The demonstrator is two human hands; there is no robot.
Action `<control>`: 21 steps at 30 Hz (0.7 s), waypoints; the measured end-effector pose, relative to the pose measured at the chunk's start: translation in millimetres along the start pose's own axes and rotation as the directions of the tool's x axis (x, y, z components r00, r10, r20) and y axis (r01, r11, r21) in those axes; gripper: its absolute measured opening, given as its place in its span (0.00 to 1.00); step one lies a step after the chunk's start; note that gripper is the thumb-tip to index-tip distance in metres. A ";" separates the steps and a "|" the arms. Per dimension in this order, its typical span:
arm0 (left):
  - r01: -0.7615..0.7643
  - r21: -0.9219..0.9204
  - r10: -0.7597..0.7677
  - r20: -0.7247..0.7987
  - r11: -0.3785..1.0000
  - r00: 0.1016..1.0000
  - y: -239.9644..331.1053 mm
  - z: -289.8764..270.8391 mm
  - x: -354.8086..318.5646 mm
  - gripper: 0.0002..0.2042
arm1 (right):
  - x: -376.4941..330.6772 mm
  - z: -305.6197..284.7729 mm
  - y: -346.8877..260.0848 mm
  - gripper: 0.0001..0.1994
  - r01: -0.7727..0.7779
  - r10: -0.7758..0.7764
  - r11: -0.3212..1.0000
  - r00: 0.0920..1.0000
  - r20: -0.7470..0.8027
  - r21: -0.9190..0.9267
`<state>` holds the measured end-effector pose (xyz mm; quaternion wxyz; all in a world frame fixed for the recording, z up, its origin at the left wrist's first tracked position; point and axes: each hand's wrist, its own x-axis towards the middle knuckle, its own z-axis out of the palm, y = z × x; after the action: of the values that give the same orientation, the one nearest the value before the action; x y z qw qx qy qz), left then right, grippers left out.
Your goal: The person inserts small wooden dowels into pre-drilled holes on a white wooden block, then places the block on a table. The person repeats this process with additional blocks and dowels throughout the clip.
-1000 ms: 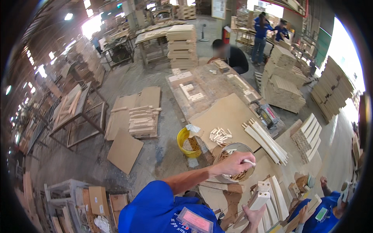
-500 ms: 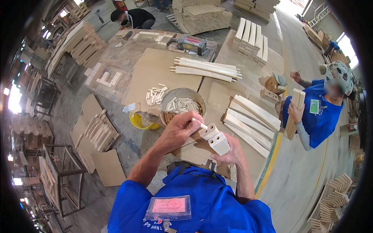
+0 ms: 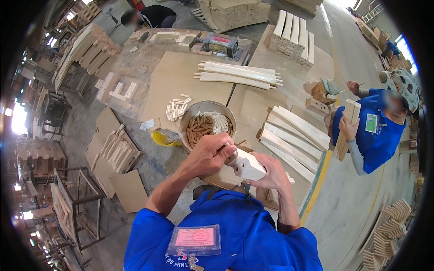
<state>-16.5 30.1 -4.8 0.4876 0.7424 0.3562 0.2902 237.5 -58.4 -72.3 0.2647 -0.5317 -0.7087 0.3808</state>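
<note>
My right hand [image 3: 273, 173] is closed around pale wooden pieces [image 3: 251, 168] with drilled holes in their ends, held up in front of my chest. Against the far-left end of these pieces, my left hand [image 3: 211, 154] is pinched on a wooden dowel, now almost wholly hidden by its fingers. How deep the dowel sits in a hole cannot be seen. Just beyond my left hand stands a round bucket [image 3: 203, 106], holding brown dowels [image 3: 199, 128] and pale dowels [image 3: 219, 121] in separate heaps.
Loose pale dowels [image 3: 177, 107] lie left of the bucket on cardboard. Wooden slats [image 3: 291, 139] lie to the right, with more slats [image 3: 237, 74] farther back. A clamp-like machine [image 3: 220, 45] stands at the table's far side. At right, a co-worker [image 3: 373, 128] holds wooden pieces.
My left hand has brought the dowel against the end of the wooden pieces, and the dowel has gone mostly out of sight. More brown dowels show in the bucket as my view shifts.
</note>
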 end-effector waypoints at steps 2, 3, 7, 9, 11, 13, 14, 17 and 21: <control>0.076 -0.079 -0.074 0.028 0.994 0.997 -7.8 0.3 0.1 0.08 | 0.8 -1.0 0.5 0.40 -0.005 0.005 1.000 1.000 0.021 0.010; 0.072 -0.070 -0.073 -0.004 0.995 0.997 -12.0 2.4 -0.1 0.08 | 1.4 -0.6 1.4 0.40 -0.007 0.007 1.000 1.000 0.028 0.015; -0.042 0.092 0.054 -0.136 0.995 0.989 -16.3 21.5 -14.3 0.11 | -3.7 4.0 6.3 0.43 -0.067 0.053 0.985 0.994 0.091 0.157; -0.043 0.082 0.054 -0.134 0.996 0.990 -22.2 22.5 -18.5 0.10 | -6.6 7.4 3.9 0.42 -0.094 0.071 0.977 0.990 0.122 0.191; 0.008 -0.126 -0.017 -0.069 0.992 0.997 -34.2 14.8 -19.8 0.10 | -7.5 8.4 2.5 0.40 -0.086 0.039 0.952 0.986 0.162 0.293; -0.034 -0.064 0.030 -0.059 0.997 0.998 -27.3 14.3 -16.5 0.11 | -6.5 10.6 -0.1 0.38 -0.103 0.052 0.946 0.984 0.171 0.307; -0.031 -0.033 0.030 -0.039 0.999 0.999 -29.7 13.4 -15.0 0.11 | -6.4 12.5 -2.5 0.38 -0.125 0.082 0.954 0.983 0.162 0.274; 0.102 -0.123 -0.097 0.047 0.987 0.994 -31.2 3.5 -11.1 0.12 | -7.8 11.9 -1.9 0.39 -0.110 0.089 0.972 0.990 0.105 0.208; -0.096 -0.063 0.095 -0.006 0.993 0.995 -28.2 4.9 -12.2 0.11 | -1.0 -0.8 -11.3 0.40 -0.095 0.058 0.966 0.986 0.156 0.242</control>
<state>-26.7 25.2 -33.9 0.4959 0.7423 0.3116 0.3255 232.2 -60.8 -62.5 0.2611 -0.4919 -0.6518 0.5148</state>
